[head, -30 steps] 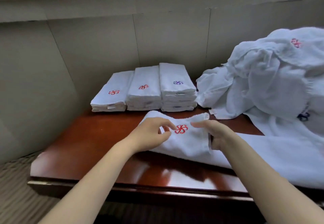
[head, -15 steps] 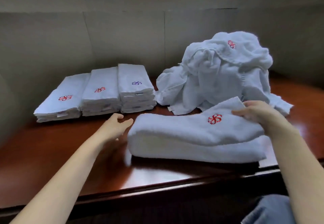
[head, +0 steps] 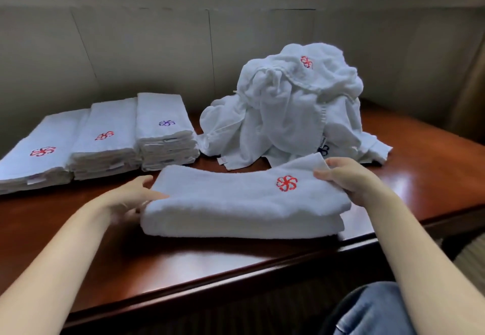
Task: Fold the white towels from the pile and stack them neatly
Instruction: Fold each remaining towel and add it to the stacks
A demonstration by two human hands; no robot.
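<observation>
A folded towel lies low in the middle of the frame on the desk, logo up. The right hand pinches its far right corner, fingers curled over the edge, likely to square it. The left hand rests its straight fingers against the left end, steadying it. Three stacks wait at the left; the pile sits behind, upper right.

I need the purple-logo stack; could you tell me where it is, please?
In the head view, the purple-logo stack stands far left of centre, between the unfolded pile and a red-logo stack.
</observation>
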